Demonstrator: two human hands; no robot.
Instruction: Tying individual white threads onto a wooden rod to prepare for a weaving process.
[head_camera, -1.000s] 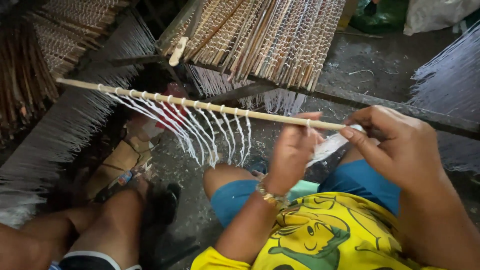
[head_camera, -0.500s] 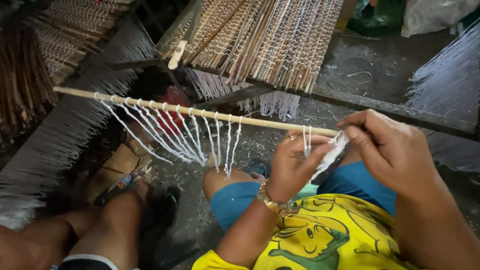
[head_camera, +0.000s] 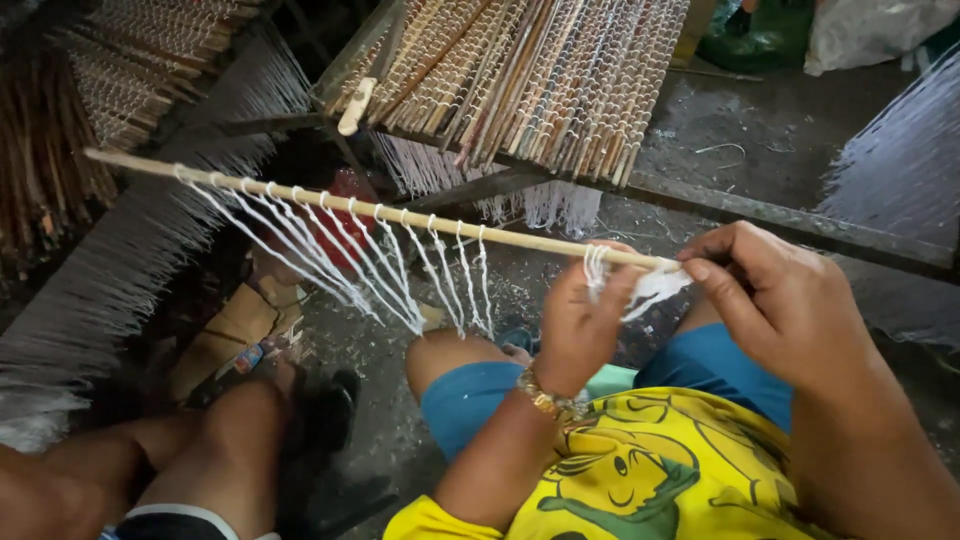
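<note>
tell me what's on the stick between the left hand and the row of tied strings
In the head view, the wooden stick is bare between the left hand and the row of tied white strings. New string loops sit right at the left fingers.

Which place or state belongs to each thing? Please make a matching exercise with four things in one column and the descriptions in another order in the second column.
Things:
1. wooden stick
2. left hand
3. right hand
4. rack of wound sticks

Descriptions:
A. lies above, beyond the held stick
B. wears a gold bracelet, wraps white string
C. pinches the stick's near end
D. carries a row of white loops

Pairs: 1-D, 2-B, 3-C, 4-A
</note>
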